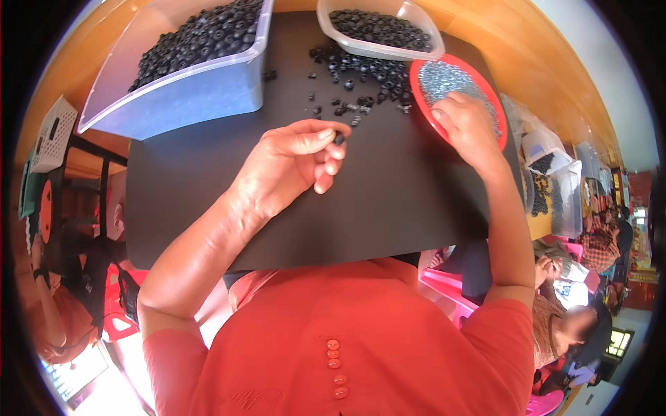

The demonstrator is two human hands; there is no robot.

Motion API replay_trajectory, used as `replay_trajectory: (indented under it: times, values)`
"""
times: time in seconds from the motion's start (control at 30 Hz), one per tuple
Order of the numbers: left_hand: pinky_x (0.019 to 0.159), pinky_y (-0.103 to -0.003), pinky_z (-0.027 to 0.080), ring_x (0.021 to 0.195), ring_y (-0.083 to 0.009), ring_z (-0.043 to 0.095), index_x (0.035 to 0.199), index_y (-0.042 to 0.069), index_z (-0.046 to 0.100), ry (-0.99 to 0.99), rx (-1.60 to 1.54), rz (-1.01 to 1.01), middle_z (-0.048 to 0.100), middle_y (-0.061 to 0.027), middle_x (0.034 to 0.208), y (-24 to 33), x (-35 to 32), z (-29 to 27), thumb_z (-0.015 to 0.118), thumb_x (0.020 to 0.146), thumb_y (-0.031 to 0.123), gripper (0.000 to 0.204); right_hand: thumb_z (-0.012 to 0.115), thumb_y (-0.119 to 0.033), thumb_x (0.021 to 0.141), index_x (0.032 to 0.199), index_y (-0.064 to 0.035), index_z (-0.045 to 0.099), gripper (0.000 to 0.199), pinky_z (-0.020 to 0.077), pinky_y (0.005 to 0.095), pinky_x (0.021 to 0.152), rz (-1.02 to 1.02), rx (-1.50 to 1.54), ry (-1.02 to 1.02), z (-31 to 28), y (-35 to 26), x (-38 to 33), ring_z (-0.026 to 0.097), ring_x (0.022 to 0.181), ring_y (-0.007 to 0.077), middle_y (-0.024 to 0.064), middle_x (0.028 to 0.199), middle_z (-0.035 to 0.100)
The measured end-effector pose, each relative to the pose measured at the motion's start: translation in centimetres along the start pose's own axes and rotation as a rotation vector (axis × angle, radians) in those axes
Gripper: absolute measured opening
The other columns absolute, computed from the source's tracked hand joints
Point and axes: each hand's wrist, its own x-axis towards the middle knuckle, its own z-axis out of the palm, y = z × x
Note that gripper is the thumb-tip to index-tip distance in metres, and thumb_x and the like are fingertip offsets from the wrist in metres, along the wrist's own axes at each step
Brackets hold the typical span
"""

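The left hand (295,163) pinches a small black ring (339,139) at its fingertips, ready for fitting; the right hand (466,125), fingers curled, digs into the red dish (419,93) of metal bits just beyond.

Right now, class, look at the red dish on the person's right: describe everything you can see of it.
The red dish is a shallow, round, plastic-looking tray with a thin raised rim. It lies flat at the right edge of the black mat, heaped with tiny silvery metal pieces. The right hand rests in it, fingers on the pieces, hiding its near side. A clear tub overlaps its far rim, and loose small black rings lie beside it.
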Motion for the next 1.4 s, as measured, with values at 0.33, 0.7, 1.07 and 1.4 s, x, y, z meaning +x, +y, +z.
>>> replay_trajectory:
  times: [0.33,0.7,1.07,1.4]
  values:
    - [0.061,-0.03,0.048,0.075,-0.0185,0.059,0.11,-0.004,0.061,-0.051,-0.094,-0.006,0.063,-0.0091,0.086,-0.2,0.4,-0.3,0.062,0.095,0.015,0.025,0.061,-0.018,0.091,0.092,-0.0028,0.066,0.016,0.0464,0.0423,0.071,0.219,0.109,-0.02,0.6,-0.8,-0.2,0.063,0.081,0.036,0.0153,0.088,0.065]
    - [0.053,-0.026,0.044,0.073,-0.0156,0.057,0.107,0.0,0.061,-0.008,-0.064,0.01,0.062,-0.0078,0.088,-0.3,0.4,-0.3,0.065,0.094,0.019,0.024,0.065,-0.008,0.088,0.093,-0.0022,0.062,0.009,0.047,0.0347,0.066,0.227,0.167,0.158,1.9,-2.1,-0.6,0.061,0.072,0.0292,0.0151,0.082,0.062]
    - [0.061,-0.033,0.05,0.072,-0.0209,0.063,0.103,-0.002,0.062,0.03,-0.073,0.021,0.066,-0.011,0.083,-0.7,0.5,-0.8,0.066,0.092,0.012,0.018,0.064,0.001,0.089,0.094,-0.0008,0.063,0.006,0.0475,0.0226,0.068,0.244,1.328,-0.048,0.2,-12.1,2.7,0.062,0.078,0.0096,0.0028,0.087,0.065]
    - [0.064,-0.029,0.046,0.076,-0.0183,0.059,0.105,0.001,0.061,0.05,-0.073,0.066,0.063,-0.0085,0.088,-0.2,1.0,-1.6,0.063,0.094,0.016,0.019,0.062,0.004,0.089,0.096,0.0,0.065,0.009,0.0483,0.0214,0.078,0.296,0.953,0.063,2.5,-10.1,2.9,0.061,0.088,0.0083,0.0018,0.092,0.065]
